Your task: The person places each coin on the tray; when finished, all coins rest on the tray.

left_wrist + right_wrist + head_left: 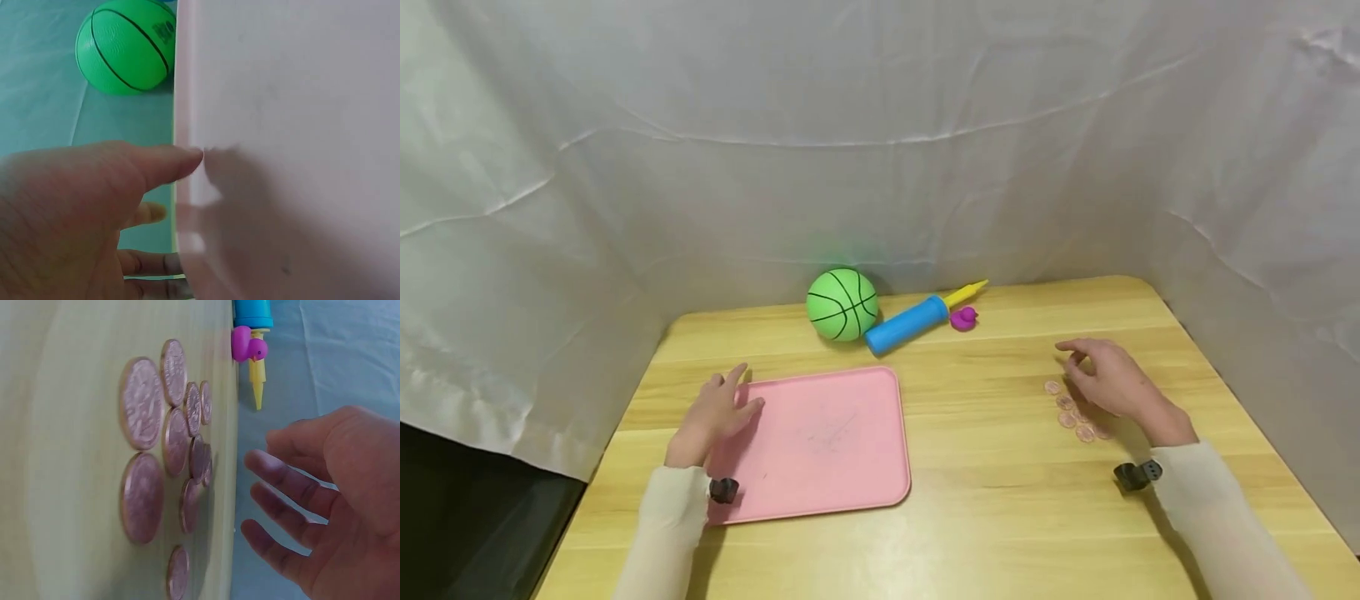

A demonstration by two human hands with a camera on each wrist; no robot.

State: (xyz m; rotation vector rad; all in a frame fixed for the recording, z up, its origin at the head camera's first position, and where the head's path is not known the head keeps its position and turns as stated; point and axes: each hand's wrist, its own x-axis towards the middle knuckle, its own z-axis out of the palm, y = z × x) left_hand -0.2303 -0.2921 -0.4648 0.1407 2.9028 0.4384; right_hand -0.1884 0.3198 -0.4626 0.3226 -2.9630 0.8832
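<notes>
My left hand (711, 417) hovers at the left end of a pink tray (865, 442), thumb and fingers apart and holding nothing. In the left wrist view its thumb (169, 162) overlaps the tray's rim, with a shadow cast on the tray floor. On the right side of the table, my right hand (1108, 379) is raised over several copper-coloured coins (1067, 420), its fingers loosely bent around nothing. The right wrist view shows the coins (142, 403) lying flat in a loose cluster, some edge to edge, with the fingers (294, 481) clear above them.
Along the table's back edge sit a green ball (842, 305) with black basketball lines, a blue hand pump (906, 325) with a yellow nozzle, and a small purple rubber duck (964, 318). A pale cloth (880, 200) hangs behind and around the wooden table (970, 500).
</notes>
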